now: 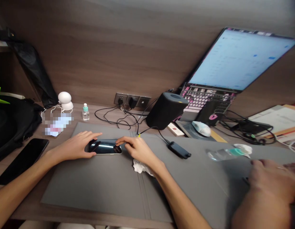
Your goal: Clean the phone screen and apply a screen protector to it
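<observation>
A smartphone (105,147) with a dark, reflective screen lies flat and lengthwise on the grey desk mat (97,184). My left hand (77,145) is around its left end, thumb at the near edge and fingers at the far edge. My right hand (138,149) reaches over the other end; its index finger touches the screen there while the other fingers are bent, with nothing visible in them. Under my right wrist is a crumpled white tissue (141,167). A black device with a cable (179,150) rests right of that hand.
Another person's blurred hands (271,181) are at the right, near a clear bottle (224,154). Behind stand a black speaker-like cylinder (165,111), a laptop (243,60) and a mouse (201,128). To the left are a black phone (23,160), a lit phone (58,125) and a small bottle (85,113).
</observation>
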A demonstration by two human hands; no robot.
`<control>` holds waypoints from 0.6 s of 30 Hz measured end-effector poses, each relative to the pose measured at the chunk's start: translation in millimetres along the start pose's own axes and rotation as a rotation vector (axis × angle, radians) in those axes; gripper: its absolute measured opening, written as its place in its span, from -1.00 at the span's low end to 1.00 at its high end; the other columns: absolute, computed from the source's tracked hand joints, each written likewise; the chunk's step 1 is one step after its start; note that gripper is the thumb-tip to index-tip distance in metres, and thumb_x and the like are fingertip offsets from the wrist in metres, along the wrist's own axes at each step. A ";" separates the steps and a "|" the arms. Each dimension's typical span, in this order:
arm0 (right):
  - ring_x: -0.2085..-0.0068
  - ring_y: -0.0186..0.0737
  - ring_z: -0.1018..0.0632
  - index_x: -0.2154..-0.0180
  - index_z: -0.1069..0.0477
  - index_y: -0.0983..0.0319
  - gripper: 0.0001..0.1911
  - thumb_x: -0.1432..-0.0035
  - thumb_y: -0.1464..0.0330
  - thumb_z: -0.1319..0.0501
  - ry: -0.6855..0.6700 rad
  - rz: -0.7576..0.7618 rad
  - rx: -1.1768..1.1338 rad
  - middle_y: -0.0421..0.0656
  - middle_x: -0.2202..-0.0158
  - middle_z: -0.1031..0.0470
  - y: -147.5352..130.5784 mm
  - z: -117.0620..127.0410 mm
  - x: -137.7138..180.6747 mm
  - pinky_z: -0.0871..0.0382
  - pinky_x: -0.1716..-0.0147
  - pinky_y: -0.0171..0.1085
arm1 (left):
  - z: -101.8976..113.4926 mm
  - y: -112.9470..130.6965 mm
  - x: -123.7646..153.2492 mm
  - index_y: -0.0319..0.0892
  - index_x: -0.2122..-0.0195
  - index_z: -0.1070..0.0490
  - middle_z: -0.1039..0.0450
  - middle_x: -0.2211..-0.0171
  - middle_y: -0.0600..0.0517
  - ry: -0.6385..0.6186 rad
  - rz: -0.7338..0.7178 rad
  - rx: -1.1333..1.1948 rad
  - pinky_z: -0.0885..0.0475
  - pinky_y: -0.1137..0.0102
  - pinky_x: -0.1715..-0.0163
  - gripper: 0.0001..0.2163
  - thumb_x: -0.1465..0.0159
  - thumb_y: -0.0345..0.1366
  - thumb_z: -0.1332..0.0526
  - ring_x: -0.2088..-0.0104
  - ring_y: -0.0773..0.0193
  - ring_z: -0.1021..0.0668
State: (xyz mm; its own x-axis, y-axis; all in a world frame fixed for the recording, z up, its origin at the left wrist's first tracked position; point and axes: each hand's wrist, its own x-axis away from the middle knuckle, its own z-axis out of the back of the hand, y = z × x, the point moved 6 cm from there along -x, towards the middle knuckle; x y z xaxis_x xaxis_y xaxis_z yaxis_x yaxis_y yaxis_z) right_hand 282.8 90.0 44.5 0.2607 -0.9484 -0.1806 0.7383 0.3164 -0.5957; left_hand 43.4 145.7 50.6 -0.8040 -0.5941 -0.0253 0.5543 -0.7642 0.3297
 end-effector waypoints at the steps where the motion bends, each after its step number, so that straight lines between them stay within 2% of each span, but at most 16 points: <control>1: 0.06 -0.18 -0.70 0.06 -0.63 0.07 -0.50 -0.18 0.55 -0.03 -0.003 0.003 0.006 -0.31 0.05 -0.72 -1.1 -0.3 0.0 -0.46 0.02 -0.25 | -0.2 -0.4 0.1 0.02 -0.48 -0.10 -0.47 -0.07 -0.04 0.005 -0.008 0.000 -0.35 0.20 -0.10 -0.30 -0.34 -0.09 -0.28 -0.09 0.01 -0.48; 4: 0.06 -0.17 -0.70 0.04 -0.62 0.08 -0.50 -0.19 0.55 -0.03 -0.013 0.005 0.014 -0.30 0.05 -0.72 -4.9 -0.2 -0.5 -0.45 0.03 -0.25 | -0.5 -1.8 0.1 0.01 -0.49 -0.09 -0.47 -0.07 -0.05 0.014 -0.012 -0.005 -0.35 0.20 -0.10 -0.29 -0.35 -0.08 -0.27 -0.10 0.01 -0.48; 10: 0.08 -0.18 -0.70 0.06 -0.61 0.09 -0.52 -0.18 0.55 -0.03 -0.020 0.009 0.014 -0.30 0.05 -0.71 -10.2 -1.3 -1.8 -0.44 0.04 -0.25 | -2.3 -4.3 -0.4 0.00 -0.54 0.10 -0.48 -0.13 -0.06 -0.008 0.042 0.031 -0.31 0.17 -0.16 -0.16 -0.32 -0.10 -0.29 -0.14 -0.02 -0.46; 18: 0.05 -0.18 -0.69 0.08 -0.61 0.10 -0.54 -0.19 0.56 -0.03 -0.025 0.030 -0.016 -0.27 0.04 -0.71 -10.7 -6.8 -3.6 -0.43 0.01 -0.26 | -4.1 -11.3 -1.0 0.06 -0.54 0.08 -0.50 -0.14 -0.04 0.004 0.036 0.126 -0.31 0.18 -0.17 -0.14 -0.30 -0.04 -0.32 -0.14 -0.01 -0.46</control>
State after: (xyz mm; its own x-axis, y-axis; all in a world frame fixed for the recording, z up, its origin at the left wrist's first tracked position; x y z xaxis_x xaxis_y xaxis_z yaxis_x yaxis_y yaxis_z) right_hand 269.7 89.8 46.1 0.2984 -0.9374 -0.1794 0.7197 0.3444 -0.6029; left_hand 38.8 153.8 43.0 -0.7829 -0.6219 -0.0152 0.5513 -0.7049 0.4463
